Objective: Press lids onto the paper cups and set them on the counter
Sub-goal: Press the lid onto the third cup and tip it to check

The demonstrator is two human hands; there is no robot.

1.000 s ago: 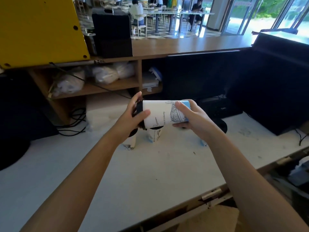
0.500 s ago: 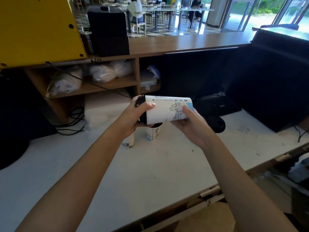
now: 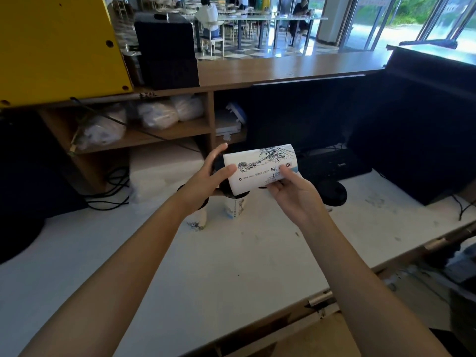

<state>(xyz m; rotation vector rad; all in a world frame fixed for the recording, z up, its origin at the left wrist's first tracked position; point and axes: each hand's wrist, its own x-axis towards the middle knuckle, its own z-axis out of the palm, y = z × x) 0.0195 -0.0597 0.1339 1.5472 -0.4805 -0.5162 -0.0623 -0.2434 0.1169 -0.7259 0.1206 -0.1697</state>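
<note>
I hold a white paper cup (image 3: 260,167) with black line drawings on its side, above the white counter (image 3: 231,266). A black lid (image 3: 219,166) sits on its left end. My left hand (image 3: 206,180) cups that lidded end, thumb on the cup wall. My right hand (image 3: 291,194) holds the cup's base end from below. Under my hands, two more printed cups (image 3: 235,208) with black lids stand upright on the counter, partly hidden.
A dark monitor (image 3: 296,114) and keyboard (image 3: 332,164) stand behind the cup, a black round object (image 3: 332,193) to the right. Wooden shelves (image 3: 144,135) hold white bags. Cables (image 3: 113,186) lie at the left. A large black box (image 3: 425,130) fills the right side.
The cup has turned in my hands, showing a different part of its print. My right hand has slid lower under the base end. The left hand stays on the lid.
</note>
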